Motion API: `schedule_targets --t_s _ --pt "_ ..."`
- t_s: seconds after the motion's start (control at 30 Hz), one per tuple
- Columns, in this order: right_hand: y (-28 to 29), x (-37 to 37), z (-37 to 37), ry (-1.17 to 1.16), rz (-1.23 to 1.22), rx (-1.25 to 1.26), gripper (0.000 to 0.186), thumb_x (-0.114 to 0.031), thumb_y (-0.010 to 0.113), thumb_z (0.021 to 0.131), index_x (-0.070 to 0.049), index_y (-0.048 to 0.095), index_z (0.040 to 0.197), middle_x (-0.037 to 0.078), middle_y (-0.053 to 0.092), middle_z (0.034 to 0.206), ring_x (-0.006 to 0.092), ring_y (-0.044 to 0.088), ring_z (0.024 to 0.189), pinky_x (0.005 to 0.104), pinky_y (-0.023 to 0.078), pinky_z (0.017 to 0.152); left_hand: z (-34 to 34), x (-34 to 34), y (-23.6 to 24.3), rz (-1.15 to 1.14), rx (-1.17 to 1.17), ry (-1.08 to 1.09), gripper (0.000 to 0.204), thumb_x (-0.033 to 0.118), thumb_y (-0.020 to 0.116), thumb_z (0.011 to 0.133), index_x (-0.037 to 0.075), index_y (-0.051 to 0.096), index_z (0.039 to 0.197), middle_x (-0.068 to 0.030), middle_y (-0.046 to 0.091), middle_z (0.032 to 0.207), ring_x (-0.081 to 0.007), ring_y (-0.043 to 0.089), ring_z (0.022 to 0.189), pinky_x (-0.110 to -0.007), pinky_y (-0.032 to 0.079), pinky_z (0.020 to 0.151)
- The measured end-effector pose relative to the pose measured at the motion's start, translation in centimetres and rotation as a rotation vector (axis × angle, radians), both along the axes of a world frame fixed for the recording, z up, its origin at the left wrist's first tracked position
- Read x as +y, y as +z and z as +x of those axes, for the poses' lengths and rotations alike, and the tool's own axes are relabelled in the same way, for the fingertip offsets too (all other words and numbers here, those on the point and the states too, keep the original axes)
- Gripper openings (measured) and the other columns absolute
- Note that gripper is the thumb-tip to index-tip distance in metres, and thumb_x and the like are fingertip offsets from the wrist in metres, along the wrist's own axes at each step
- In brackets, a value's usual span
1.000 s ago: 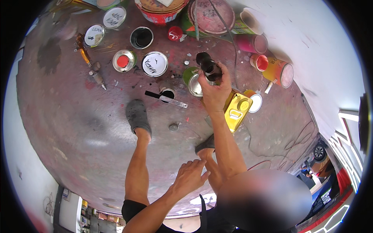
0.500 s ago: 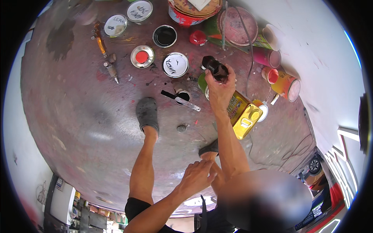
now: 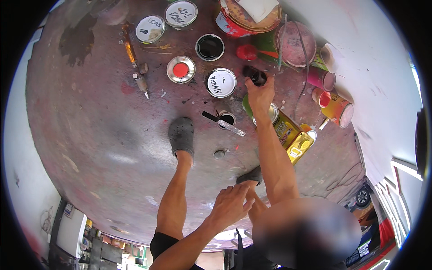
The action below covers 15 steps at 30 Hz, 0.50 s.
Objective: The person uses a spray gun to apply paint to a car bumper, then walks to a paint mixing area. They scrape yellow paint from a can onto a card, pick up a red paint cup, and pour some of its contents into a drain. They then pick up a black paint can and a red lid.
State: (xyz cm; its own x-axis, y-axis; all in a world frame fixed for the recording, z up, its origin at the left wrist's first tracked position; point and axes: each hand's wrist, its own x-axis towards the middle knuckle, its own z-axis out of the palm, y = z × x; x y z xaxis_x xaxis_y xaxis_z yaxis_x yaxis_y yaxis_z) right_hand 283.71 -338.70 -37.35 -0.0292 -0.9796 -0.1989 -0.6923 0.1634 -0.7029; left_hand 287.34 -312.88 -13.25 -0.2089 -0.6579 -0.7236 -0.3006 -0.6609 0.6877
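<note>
A small dark bottle-like container (image 3: 258, 77), glossy and almost black, sits in the grip of my right hand (image 3: 261, 96). Its contents do not show. Just below that hand, partly hidden by my forearm, stands a can with a pale lid (image 3: 273, 112). A yellow rectangular tin (image 3: 298, 143) lies or stands beside my right forearm. To the left is a white-lidded can (image 3: 222, 83). A flat stick (image 3: 230, 127), black at one end, rests across a small can of black paint (image 3: 227, 118). My left hand (image 3: 228, 203) lies over my right leg, fingers stretched out and holding nothing.
An open can of black paint (image 3: 209, 47) and a can with a red centre (image 3: 181, 69) stand farther left. Beyond them lies a spray-gun-like tool (image 3: 141, 83). A red bucket (image 3: 231, 24), a hose (image 3: 307, 58) and tipped cups (image 3: 322, 80) line the wall. My shoe (image 3: 181, 135) is on the floor.
The whole view has shifted, so the floor things appear farther right and slightly lower. My right hand has turned the dark container, which shows less of its length. My left hand stays put.
</note>
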Motion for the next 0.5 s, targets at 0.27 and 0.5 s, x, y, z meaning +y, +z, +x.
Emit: schedule_targets --t_s 0.27,0.5 --pt "0.4 -1.5 -0.3 -0.031 0.079 0.001 0.055 -0.016 0.089 0.082 0.002 0.066 0.129 0.024 0.077 0.114 0.0398 0.076 0.106 0.0454 0.058 0.096 7.7 -2.8 -0.6 -0.043 -0.264 0.336 0.048 0.031 0.078 0.101 0.003 0.068 0.139 -0.0206 0.074 0.130 -0.0347 0.073 0.119 -0.047 0.057 0.101" --pt "8.5 1.3 -2.7 -0.079 0.024 -0.012 0.065 -0.024 0.094 0.085 0.002 0.064 0.137 0.021 0.075 0.124 0.0312 0.075 0.110 0.0416 0.058 0.095 15.6 -9.9 -6.7 -0.118 -0.456 0.722 0.065 0.028 0.079 0.105 -0.004 0.053 0.156 -0.0179 0.067 0.146 -0.0206 0.069 0.121 -0.039 0.053 0.107"
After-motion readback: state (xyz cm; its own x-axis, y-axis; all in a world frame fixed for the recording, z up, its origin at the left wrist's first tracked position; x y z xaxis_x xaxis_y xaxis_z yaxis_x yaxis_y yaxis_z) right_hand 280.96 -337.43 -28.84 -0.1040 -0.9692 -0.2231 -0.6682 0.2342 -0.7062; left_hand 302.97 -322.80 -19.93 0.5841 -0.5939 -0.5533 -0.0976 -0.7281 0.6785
